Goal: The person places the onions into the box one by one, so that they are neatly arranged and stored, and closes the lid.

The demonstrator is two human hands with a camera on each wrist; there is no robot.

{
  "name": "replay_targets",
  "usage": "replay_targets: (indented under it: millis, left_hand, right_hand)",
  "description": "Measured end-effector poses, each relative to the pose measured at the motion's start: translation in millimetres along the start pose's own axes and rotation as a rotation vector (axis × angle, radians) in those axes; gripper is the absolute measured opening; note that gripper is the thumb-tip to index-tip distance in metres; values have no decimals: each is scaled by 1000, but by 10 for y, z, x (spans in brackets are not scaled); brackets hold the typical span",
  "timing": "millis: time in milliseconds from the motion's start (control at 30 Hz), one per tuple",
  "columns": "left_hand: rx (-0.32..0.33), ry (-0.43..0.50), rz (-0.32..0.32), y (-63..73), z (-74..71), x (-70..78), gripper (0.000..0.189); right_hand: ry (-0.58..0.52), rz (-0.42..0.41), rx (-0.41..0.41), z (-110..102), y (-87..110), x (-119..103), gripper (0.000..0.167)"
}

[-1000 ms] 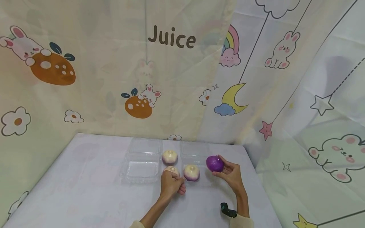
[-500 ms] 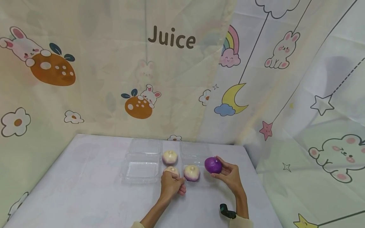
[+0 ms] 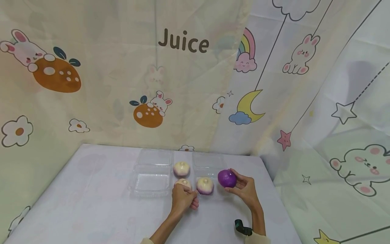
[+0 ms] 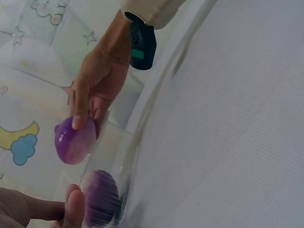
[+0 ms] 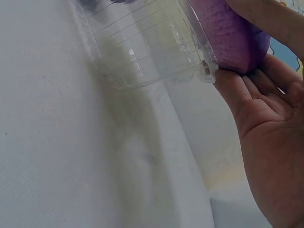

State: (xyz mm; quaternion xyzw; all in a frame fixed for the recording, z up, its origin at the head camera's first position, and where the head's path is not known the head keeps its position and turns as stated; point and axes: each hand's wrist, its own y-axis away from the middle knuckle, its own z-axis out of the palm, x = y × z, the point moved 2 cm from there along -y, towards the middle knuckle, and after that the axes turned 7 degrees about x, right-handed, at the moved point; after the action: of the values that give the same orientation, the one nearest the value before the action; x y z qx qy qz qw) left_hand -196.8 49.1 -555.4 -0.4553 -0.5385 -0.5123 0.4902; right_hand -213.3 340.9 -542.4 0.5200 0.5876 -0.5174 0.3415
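My right hand (image 3: 248,193) holds a glossy purple onion (image 3: 227,178) by its side, thumb and fingers spread around it. It hangs over the right part of a clear plastic clamshell box (image 5: 137,52), whose lid lies open at the back. Another onion (image 3: 205,186), cream on top and purple below, sits in that box's left part. My left hand (image 3: 184,200) pinches at the box's near left edge with thumb and finger (image 4: 74,206). Behind this hand an onion (image 3: 183,182) is partly hidden, and a further onion (image 3: 181,168) stands beyond it between the boxes.
On the left stands a second clear clamshell box (image 3: 131,186) with its lid open. A white cloth covers the table (image 3: 100,210). Printed curtains (image 3: 106,67) hang close behind and to the right. A dark wrist device (image 3: 242,227) is on the right wrist.
The onion in my right hand has moved slightly left and down, closer over the right box. My left hand stays in place.
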Motion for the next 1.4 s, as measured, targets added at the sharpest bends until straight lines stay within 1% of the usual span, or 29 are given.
replay_targets:
  millis: [167,300,367,600,833,1000,1400]
  left_hand:
    - [3,-4,11,3,-1,-5,13]
    - [3,-12,16,4,-1,-2,13]
    - [3,-16,6,1,0,-1,13]
    - [7,-17,11,5,-5,13,13]
    - [0,-9,10,4,-7,10,13]
    - [1,-8,17,9,-8,24,13]
    - [-3,-12,31,18,-14,32,13]
  right_hand:
    - [-9,-16,-12,1,8,-8,84]
    - [8,-31,-11,-3,12,-18,83]
    - [29,-42,-6,-5,10,-20,82]
    - [83,-54,7,-2,1,-3,81]
    - [204,-59,19,2,14,-1,80]
    - [237,-72,16,15,17,6,81]
    - [275,-36,5,28,29,22,85]
